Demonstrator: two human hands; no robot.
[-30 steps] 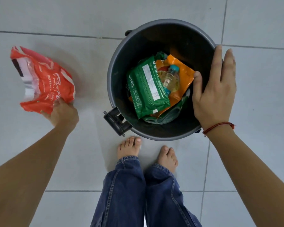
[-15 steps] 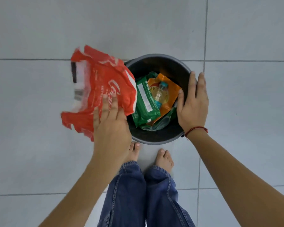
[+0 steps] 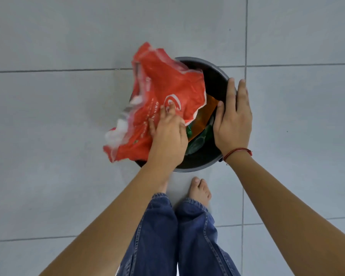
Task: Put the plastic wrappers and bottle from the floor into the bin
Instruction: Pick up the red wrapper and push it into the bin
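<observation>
A dark round bin [image 3: 217, 76] stands on the tiled floor in front of my feet. My left hand [image 3: 168, 136] grips a large crumpled red plastic wrapper [image 3: 163, 92] and holds it over the bin's left half, covering most of the opening. My right hand [image 3: 232, 120] rests on the bin's right rim, fingers flat over the edge. Inside, only slivers of an orange wrapper [image 3: 206, 114] and a green wrapper [image 3: 197, 140] show beside the red one. The bottle is hidden.
Grey floor tiles [image 3: 58, 116] surround the bin on all sides. My bare feet [image 3: 199, 192] and jeans-covered legs [image 3: 177, 236] are right below the bin.
My left hand carried the red wrapper from the floor on the left to above the bin, where it now covers the contents. My right hand stayed on the rim. The camera rose.
</observation>
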